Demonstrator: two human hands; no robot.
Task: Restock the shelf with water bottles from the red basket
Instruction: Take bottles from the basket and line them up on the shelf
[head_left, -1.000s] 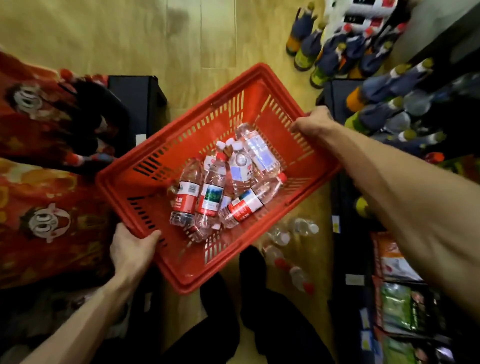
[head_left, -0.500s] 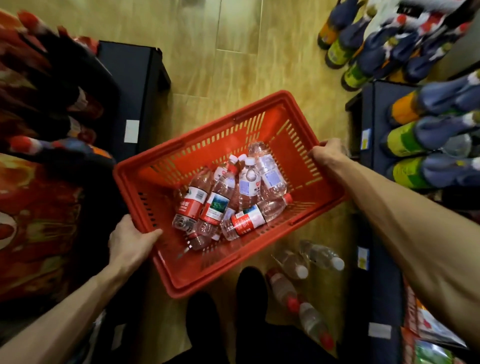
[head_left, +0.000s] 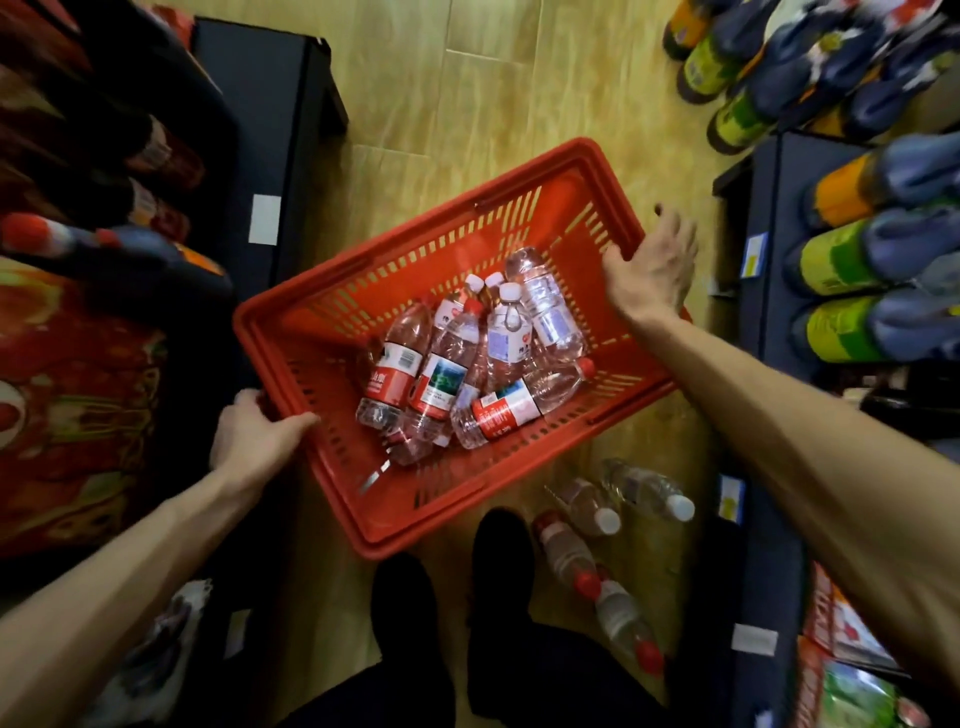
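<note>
In the head view, the red basket is seen from above, low over the wooden floor in the aisle between two dark shelves. Its near-left corner is gripped by the left hand, the thumb hooked over the rim and the fingers closed beneath. The right hand is spread flat, fingers apart, laid over the far-right rim and clamped on nothing. A loose heap of water bottles is piled in the basket, lying crosswise over one another, some with red labels and some with white caps. More bottles are scattered on the floor just beside the dark shoes, near the base of the right-hand shelf, where large green- and orange-labelled bottles are stacked.

Several risks are judged from this. With the basket held firmly at one corner only, it could be tipped or twisted, and the heap could be shifted suddenly toward the low side. Whether it is fully set down cannot be told. The bottles on the floor could be stepped on or kicked, since they lie so close to the feet. A bottle pulled from beneath the pile could cause the others to roll.
</note>
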